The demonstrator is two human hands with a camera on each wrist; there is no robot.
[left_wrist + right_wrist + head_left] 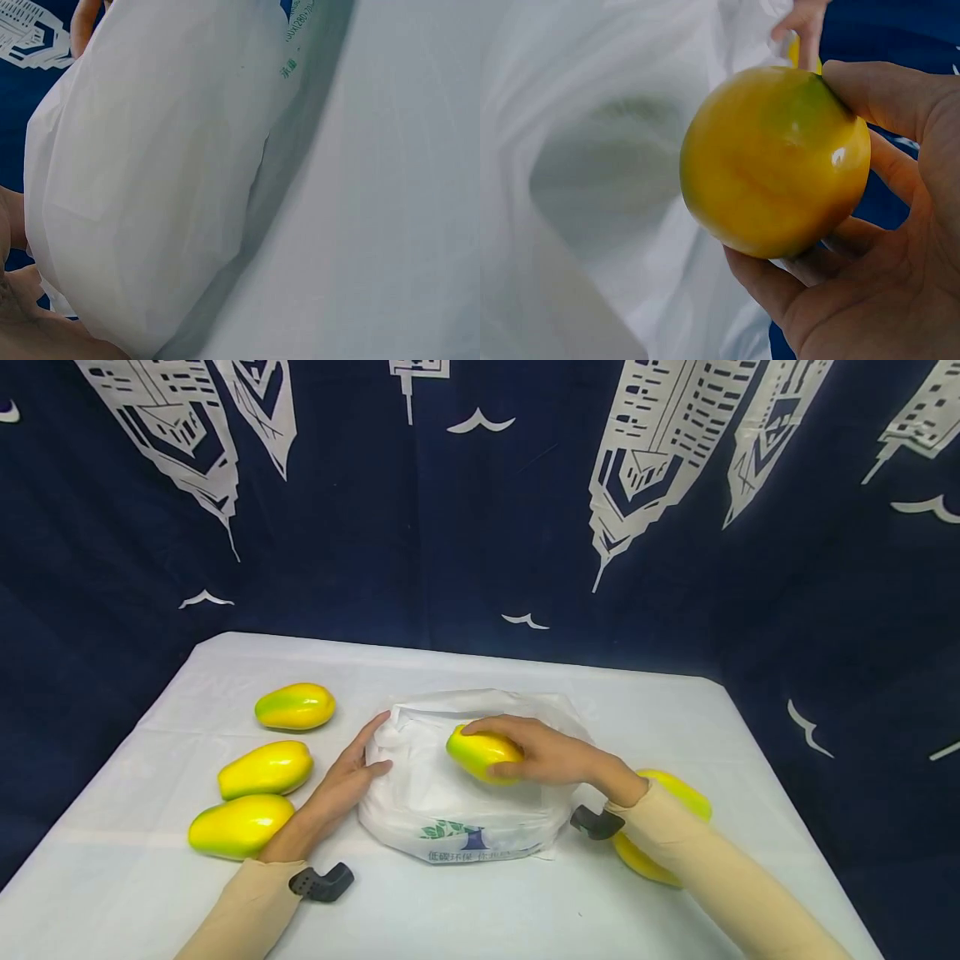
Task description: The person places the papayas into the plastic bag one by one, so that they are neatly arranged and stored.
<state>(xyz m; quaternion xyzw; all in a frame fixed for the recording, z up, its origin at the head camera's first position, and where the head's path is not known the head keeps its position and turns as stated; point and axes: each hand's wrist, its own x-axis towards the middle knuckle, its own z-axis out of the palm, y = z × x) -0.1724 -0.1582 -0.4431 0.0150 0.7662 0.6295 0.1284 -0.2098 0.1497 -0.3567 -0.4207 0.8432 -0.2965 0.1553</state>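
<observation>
A yellow-green papaya (480, 756) is in my right hand (540, 747), over the mouth of a white plastic bag (420, 777). In the right wrist view the thumb and fingers curl round the papaya (772, 165), its rounded end toward the camera. My left hand (348, 781) grips the bag's left edge near the opening, thumb toward the front and fingers along the rim. In the left wrist view the bag's bulging side (150, 172) covers part of that hand (37, 322). Green leaves and a blue print mark the bag's front.
Left of the bag lie three more papayas, at the back (296, 707), middle (266, 770) and front (242, 827). Two others, one farther back (686, 792) and one nearer (643, 862), lie partly under the right forearm. A white cloth covers the table (465, 918); a dark blue curtain (420, 527) hangs behind.
</observation>
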